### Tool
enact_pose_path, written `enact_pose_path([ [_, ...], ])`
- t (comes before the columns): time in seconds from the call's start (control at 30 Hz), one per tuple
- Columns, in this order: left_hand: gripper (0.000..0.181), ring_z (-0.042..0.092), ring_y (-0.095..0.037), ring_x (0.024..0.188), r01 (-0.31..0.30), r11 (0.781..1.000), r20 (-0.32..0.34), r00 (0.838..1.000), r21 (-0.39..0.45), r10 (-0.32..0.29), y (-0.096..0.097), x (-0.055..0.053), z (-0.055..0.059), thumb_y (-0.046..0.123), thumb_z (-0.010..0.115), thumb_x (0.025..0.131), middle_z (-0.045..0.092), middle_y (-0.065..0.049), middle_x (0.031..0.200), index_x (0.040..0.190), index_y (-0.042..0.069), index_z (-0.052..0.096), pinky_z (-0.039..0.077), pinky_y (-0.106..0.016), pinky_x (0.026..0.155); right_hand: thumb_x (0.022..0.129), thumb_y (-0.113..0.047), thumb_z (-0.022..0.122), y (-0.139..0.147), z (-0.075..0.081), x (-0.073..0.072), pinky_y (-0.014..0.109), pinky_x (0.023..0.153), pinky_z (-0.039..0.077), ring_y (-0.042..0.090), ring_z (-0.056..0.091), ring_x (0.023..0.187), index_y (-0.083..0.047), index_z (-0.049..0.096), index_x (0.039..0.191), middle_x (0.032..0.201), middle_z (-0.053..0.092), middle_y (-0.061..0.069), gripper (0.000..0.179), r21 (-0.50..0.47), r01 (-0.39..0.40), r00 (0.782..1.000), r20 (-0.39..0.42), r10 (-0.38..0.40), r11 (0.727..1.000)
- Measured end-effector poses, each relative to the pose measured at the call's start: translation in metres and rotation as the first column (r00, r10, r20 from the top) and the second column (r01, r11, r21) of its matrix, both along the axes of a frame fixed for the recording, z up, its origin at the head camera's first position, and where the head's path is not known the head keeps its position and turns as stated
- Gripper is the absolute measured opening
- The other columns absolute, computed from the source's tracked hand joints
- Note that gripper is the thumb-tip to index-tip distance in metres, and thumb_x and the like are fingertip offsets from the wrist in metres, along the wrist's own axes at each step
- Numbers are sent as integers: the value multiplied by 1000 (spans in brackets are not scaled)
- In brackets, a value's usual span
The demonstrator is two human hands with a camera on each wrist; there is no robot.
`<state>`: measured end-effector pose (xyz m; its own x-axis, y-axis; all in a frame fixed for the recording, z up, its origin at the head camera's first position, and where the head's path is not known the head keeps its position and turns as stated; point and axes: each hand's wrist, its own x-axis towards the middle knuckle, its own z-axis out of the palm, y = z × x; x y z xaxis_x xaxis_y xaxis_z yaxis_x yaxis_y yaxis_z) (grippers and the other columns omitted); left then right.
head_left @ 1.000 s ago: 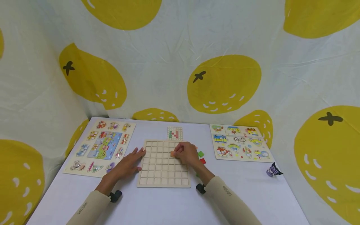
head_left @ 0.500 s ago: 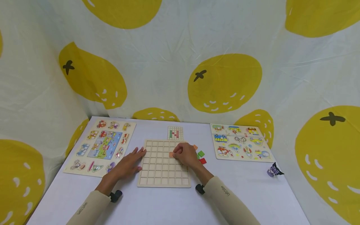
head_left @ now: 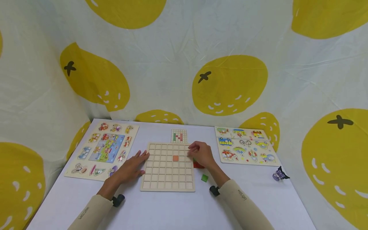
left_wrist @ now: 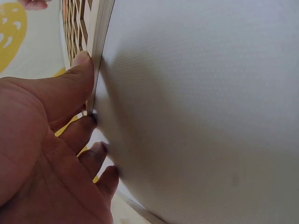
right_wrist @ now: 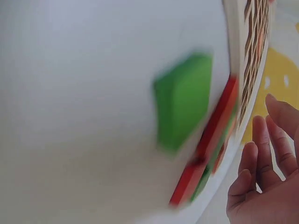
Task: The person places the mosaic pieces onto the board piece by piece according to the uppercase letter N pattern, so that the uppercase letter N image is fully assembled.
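A wooden grid board (head_left: 168,168) lies on the white table, with one orange square tile (head_left: 175,158) lying flat in a cell of its upper right part. My left hand (head_left: 130,168) rests at the board's left edge; in the left wrist view the thumb touches the rim. Above the board's right edge is my right hand (head_left: 202,155), its fingers loosely bent, with nothing seen between them in the right wrist view. Beneath and beside it lie red tiles (right_wrist: 215,126) and a green tile (right_wrist: 184,100); the hand partly hides the pile in the head view.
Behind the board lies a small printed grid card (head_left: 179,136) with green and red squares. A picture puzzle (head_left: 71,172) lies to the left, and a vehicle puzzle (head_left: 242,161) to the right. A small purple and black figure (head_left: 279,174) stands near the right edge.
My right hand has let go of the orange tile, which stays in its cell, and has moved right to the loose tiles. My left hand has stayed in place.
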<state>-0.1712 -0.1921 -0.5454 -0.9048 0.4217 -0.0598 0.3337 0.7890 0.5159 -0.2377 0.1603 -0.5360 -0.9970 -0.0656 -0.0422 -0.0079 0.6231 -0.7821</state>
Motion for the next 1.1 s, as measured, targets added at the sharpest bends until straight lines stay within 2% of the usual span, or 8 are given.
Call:
enact_pose_path([
  [0.23, 78, 23, -48, 162, -3, 1000, 2, 1000, 4, 3, 0, 1, 2, 11, 76, 96, 32, -19, 173, 164, 5, 38, 27, -69, 127, 93, -17, 82, 35, 0, -12, 34, 86, 51, 24, 58, 103, -17, 77, 114, 110, 72, 1, 22, 37, 59, 998, 28, -60, 998],
  [0.37, 77, 22, -49, 161, -1, 1000, 5, 1000, 16, 1, -1, 1, 3, 10, 75, 97, 32, -20, 173, 164, 4, 38, 27, -70, 127, 92, -16, 84, 47, -1, -16, 37, 91, 52, 26, 58, 107, -16, 76, 117, 116, 73, 3, 26, 74, 58, 997, 56, -62, 996],
  [0.7, 79, 20, -46, 163, -7, 1000, 19, 1000, -3, 7, -1, -1, -3, 12, 76, 97, 30, -17, 174, 165, 6, 36, 26, -69, 128, 92, -9, 82, 52, -2, -22, 40, 92, 53, 26, 59, 105, -19, 80, 118, 114, 73, 6, 27, 170, -14, 996, 87, -1, 985],
  [0.9, 79, 21, -47, 163, -6, 1000, 12, 1000, -11, 6, -1, -1, -3, 11, 76, 97, 30, -17, 174, 165, 6, 36, 27, -69, 127, 92, -12, 82, 50, -2, -27, 41, 93, 54, 26, 59, 107, -23, 82, 110, 113, 71, 5, 21, 254, -50, 994, 105, 24, 966],
  [1.03, 79, 21, -46, 163, -12, 1000, 20, 1000, -13, 12, 0, 0, -1, 11, 76, 97, 30, -17, 174, 165, 6, 36, 27, -69, 127, 91, -15, 85, 50, -4, -30, 38, 89, 53, 24, 59, 106, -25, 80, 103, 109, 70, 4, 17, 303, -72, 993, 106, 42, 950],
  [1.1, 79, 21, -46, 163, -18, 1000, 25, 1000, -11, 18, 0, 0, 0, 11, 76, 97, 30, -17, 174, 165, 7, 36, 27, -69, 127, 90, -14, 86, 50, -4, -30, 36, 84, 54, 24, 60, 102, -23, 77, 101, 105, 70, 3, 17, 295, -71, 994, 106, 41, 953],
])
